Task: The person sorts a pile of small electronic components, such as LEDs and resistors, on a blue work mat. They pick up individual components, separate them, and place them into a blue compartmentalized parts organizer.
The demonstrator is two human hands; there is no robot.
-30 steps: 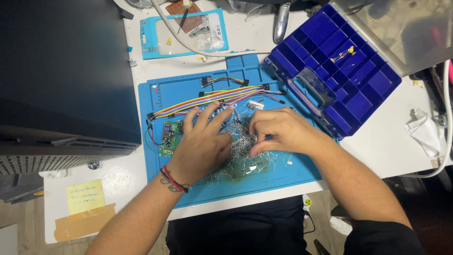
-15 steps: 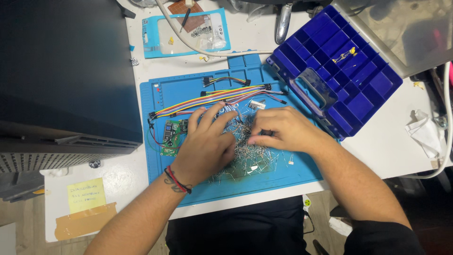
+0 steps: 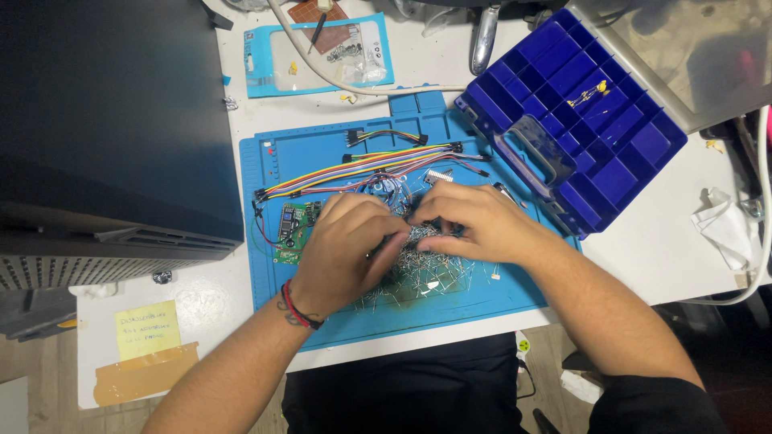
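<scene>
Both of my hands rest on a heap of small wire-legged electronic parts (image 3: 418, 277) on a blue work mat (image 3: 322, 153). My left hand (image 3: 342, 253) lies curled over the left side of the heap, fingers bent, pinching among the parts. My right hand (image 3: 474, 225) meets it from the right, fingertips closed on parts at the top of the heap. A green circuit board (image 3: 291, 229) lies just left of my left hand. Coloured ribbon jumper wires (image 3: 362, 165) stretch across the mat beyond my fingers.
An open blue compartment box (image 3: 587, 104) with a clear lid sits at the right, holding a few small yellow parts. A large dark case (image 3: 112, 120) fills the left. A light-blue plastic pouch (image 3: 318, 52), a white cable and crumpled tissue (image 3: 728, 225) lie on the white table.
My hands have drawn closer together over the heap; the left fingers curled in from spread flat, and the right fingertips moved left to meet them.
</scene>
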